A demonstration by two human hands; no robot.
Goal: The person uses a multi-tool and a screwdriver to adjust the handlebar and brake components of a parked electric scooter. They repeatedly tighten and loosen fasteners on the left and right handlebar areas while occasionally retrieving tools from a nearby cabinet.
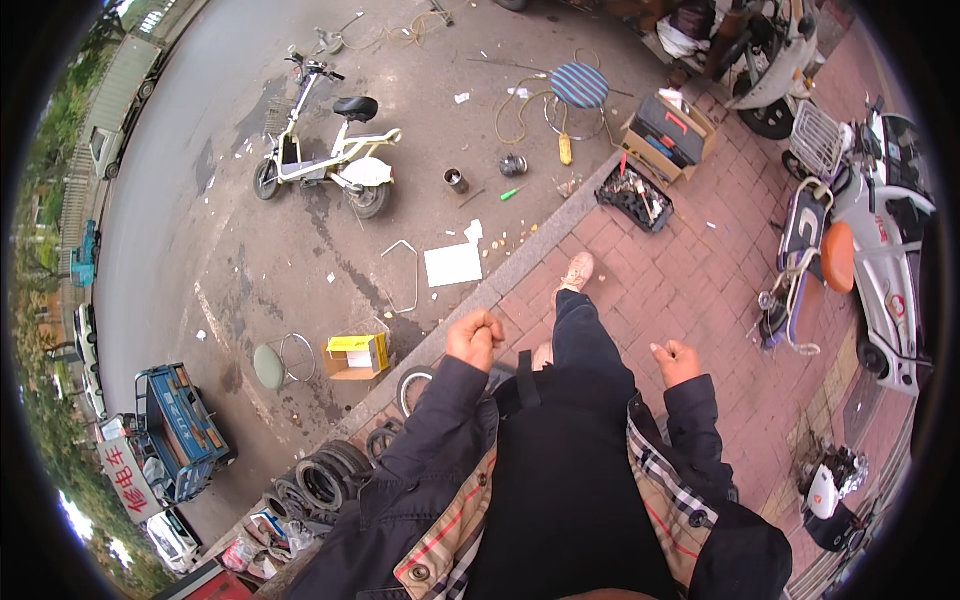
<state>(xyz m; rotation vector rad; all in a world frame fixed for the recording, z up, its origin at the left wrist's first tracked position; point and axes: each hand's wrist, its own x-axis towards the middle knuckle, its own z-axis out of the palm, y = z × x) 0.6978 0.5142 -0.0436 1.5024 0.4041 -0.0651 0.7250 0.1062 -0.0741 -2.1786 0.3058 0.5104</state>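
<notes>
My left hand is curled into a loose fist in front of my body, above the kerb edge. My right hand is also closed, its thumb raised, over the red brick paving. Nothing shows in either hand, and neither touches anything. One of my feet, in a pale pink shoe, is on the paving ahead. Nearest to the left hand lie a white sheet, a bent metal rod and an open yellow box.
A white electric scooter stands ahead on the asphalt. A black tool tray, a cardboard box and a striped stool are ahead right. Tyres pile up at lower left. Parked scooters line the right.
</notes>
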